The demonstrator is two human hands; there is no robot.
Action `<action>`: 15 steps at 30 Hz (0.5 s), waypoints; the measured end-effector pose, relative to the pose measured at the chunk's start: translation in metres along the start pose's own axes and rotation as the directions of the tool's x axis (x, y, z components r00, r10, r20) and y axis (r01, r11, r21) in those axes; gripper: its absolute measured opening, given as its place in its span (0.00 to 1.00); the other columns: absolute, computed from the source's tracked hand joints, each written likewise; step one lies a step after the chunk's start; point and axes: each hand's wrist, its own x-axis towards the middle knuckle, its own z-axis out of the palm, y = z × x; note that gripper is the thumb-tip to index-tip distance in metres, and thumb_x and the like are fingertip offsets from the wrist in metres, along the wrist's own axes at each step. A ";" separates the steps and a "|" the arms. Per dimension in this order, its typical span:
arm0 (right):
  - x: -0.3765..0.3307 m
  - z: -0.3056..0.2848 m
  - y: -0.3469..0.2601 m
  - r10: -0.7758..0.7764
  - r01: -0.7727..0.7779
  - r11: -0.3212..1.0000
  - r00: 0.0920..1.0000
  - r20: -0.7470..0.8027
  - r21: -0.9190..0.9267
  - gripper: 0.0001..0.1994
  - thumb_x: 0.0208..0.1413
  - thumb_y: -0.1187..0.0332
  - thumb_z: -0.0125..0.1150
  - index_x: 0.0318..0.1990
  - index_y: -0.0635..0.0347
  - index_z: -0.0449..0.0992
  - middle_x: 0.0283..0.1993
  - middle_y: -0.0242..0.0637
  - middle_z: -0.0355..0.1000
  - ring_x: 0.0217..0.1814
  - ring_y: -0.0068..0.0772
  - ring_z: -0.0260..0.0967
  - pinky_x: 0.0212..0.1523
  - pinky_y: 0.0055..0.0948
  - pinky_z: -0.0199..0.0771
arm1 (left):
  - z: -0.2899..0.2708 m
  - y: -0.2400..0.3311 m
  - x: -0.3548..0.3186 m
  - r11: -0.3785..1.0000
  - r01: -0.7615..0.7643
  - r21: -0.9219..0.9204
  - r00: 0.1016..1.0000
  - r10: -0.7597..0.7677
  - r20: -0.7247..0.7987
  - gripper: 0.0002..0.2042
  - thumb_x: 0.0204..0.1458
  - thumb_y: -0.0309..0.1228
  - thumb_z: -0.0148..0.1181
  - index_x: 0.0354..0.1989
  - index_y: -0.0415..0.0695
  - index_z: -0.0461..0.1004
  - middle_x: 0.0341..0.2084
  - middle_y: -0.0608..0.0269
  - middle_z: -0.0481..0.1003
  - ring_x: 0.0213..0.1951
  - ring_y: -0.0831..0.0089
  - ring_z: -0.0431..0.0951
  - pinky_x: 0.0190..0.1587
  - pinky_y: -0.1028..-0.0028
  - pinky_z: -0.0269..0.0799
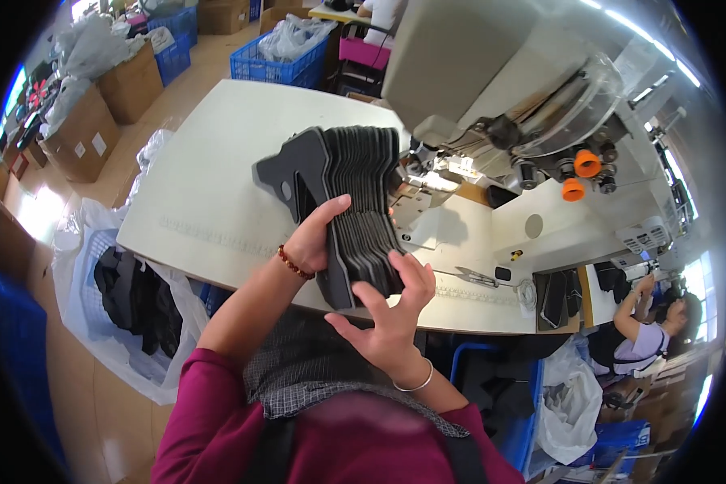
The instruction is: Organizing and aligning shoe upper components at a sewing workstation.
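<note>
I hold a thick stack of dark grey cut pieces (355, 194), fanned on edge, above the white work table (210, 185). My left hand (319, 238) grips the stack from the left side, thumb across its front. My right hand (391, 310) supports the stack's lower end, fingers curled over its near edge. One piece sticks out to the left of the stack with a small round hole in it. Just right of the stack stands a large sewing machine (508, 89).
Small snips (480, 278) lie on the table's right part. A blue basket lined with plastic (129, 302) holds dark pieces left of my lap. Cardboard boxes (85, 133) and blue crates (278, 64) stand behind. Another person (645, 327) works at the right.
</note>
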 end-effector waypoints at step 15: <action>-0.013 -0.082 0.015 0.257 -0.463 0.691 0.875 0.410 0.555 0.29 0.60 0.54 0.65 0.59 0.70 0.70 0.51 0.52 0.74 0.51 0.46 0.74 0.52 0.40 0.74 | 0.018 -0.016 -0.070 -0.075 -0.110 0.991 0.873 0.469 0.133 0.31 0.49 0.32 0.65 0.63 0.37 0.67 0.56 0.50 0.74 0.60 0.56 0.72 0.67 0.60 0.61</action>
